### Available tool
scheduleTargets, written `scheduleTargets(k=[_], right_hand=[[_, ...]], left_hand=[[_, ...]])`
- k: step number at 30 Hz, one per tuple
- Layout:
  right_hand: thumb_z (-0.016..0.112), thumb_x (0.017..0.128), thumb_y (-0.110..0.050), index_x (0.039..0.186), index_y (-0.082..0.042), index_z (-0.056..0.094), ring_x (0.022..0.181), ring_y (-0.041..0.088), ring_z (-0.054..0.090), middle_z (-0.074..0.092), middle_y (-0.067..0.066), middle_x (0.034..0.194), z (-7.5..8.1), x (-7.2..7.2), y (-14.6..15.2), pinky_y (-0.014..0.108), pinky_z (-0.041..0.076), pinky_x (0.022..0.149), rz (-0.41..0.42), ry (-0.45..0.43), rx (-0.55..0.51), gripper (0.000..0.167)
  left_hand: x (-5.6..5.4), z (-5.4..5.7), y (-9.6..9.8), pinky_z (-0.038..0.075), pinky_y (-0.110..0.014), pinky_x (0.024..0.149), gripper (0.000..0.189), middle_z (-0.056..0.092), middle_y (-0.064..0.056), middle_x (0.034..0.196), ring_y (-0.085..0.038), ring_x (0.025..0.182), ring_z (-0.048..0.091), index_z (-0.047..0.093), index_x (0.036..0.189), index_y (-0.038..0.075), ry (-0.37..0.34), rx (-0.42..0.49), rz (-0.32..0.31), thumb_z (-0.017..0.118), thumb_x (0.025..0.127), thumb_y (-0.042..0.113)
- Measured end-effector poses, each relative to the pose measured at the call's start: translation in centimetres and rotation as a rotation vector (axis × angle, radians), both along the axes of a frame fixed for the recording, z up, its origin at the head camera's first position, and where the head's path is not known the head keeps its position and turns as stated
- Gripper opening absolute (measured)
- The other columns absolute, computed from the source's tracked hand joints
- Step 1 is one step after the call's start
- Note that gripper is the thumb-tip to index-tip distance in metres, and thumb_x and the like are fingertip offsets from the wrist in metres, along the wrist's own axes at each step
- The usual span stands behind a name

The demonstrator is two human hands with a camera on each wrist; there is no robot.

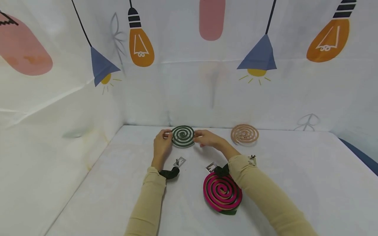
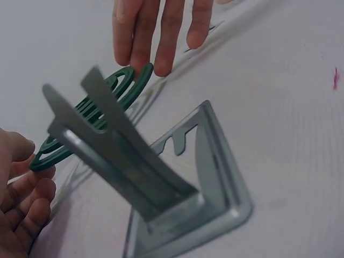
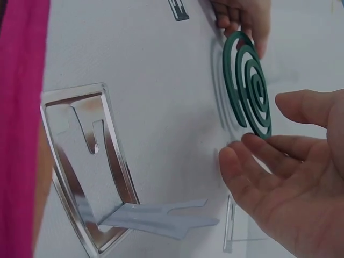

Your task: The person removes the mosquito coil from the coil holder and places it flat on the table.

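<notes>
A green mosquito coil (image 1: 183, 136) is held raised over the white table, between the two hands. My left hand (image 1: 162, 142) pinches its left edge between thumb and fingers, as the left wrist view also shows. At the opposite edge is my right hand (image 1: 208, 138); its extended fingers (image 3: 269, 156) touch the coil's rim from below, while the thumb stands apart from it. Nearer the body, a small metal coil stand (image 1: 179, 162) with an upright forked tab lies below the left hand. Another metal stand (image 3: 86, 177) lies near the right wrist.
A pink coil (image 1: 222, 191), with dark green and tan layers showing, lies by the right forearm. Farther back at the right is a tan coil (image 1: 244, 133). A white printed cloth (image 1: 189, 91) hangs behind the table (image 1: 295, 183).
</notes>
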State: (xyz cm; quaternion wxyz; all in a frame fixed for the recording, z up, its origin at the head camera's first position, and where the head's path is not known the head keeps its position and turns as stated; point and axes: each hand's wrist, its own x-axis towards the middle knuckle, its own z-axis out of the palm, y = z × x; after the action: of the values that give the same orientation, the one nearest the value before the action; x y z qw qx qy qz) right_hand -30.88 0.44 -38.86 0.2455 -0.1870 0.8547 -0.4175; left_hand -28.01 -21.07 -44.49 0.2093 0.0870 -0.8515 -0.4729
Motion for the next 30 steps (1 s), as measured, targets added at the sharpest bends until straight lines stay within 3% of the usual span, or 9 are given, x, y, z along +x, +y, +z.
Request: scheduleTargets(k=[5, 13, 18, 30], right_hand=[[0.050, 0.097, -0.024, 0.147, -0.006, 0.030, 0.110, 0.026, 0.058, 0.043, 0.015, 0.145, -0.35, -0.01, 0.22, 0.037, 0.045, 0.096, 0.002, 0.008, -0.007, 0.057], [0.050, 0.097, -0.020, 0.148, -0.008, 0.030, 0.116, 0.026, 0.055, 0.043, 0.015, 0.144, -0.65, 0.06, 0.18, 0.034, 0.047, 0.092, 0.019, 0.018, -0.038, 0.056], [0.049, 0.097, -0.019, 0.147, -0.007, 0.031, 0.114, 0.026, 0.056, 0.043, 0.016, 0.144, -0.44, 0.17, 0.31, 0.037, 0.048, 0.092, 0.010, 0.031, -0.044, 0.055], [0.048, 0.097, -0.015, 0.147, -0.005, 0.031, 0.129, 0.031, 0.046, 0.040, 0.018, 0.146, 0.10, 0.53, 0.72, 0.039, 0.048, 0.097, -0.006, 0.008, -0.112, 0.053]], left_hand=[[0.02, -0.29, -0.08, 0.051, -0.041, 0.080, 0.026, 0.070, -0.012, 0.098, -0.026, 0.091, 0.066, 0.066, 0.113, 0.011, 0.002, 0.014, -0.019, 0.057, 0.093, 0.027], [-0.04, -0.42, -0.78, 0.045, -0.027, 0.070, 0.025, 0.070, -0.009, 0.091, -0.020, 0.081, 0.062, 0.067, 0.113, 0.013, 0.017, 0.053, -0.046, 0.055, 0.094, 0.025], [-0.22, -0.41, -0.82, 0.043, -0.025, 0.069, 0.025, 0.070, -0.008, 0.090, -0.017, 0.078, 0.059, 0.067, 0.113, 0.014, 0.014, 0.063, -0.059, 0.054, 0.094, 0.026], [-0.22, -0.19, -0.50, 0.041, -0.024, 0.068, 0.026, 0.071, -0.010, 0.089, -0.011, 0.072, 0.056, 0.069, 0.112, 0.011, 0.044, 0.093, -0.069, 0.053, 0.095, 0.023]])
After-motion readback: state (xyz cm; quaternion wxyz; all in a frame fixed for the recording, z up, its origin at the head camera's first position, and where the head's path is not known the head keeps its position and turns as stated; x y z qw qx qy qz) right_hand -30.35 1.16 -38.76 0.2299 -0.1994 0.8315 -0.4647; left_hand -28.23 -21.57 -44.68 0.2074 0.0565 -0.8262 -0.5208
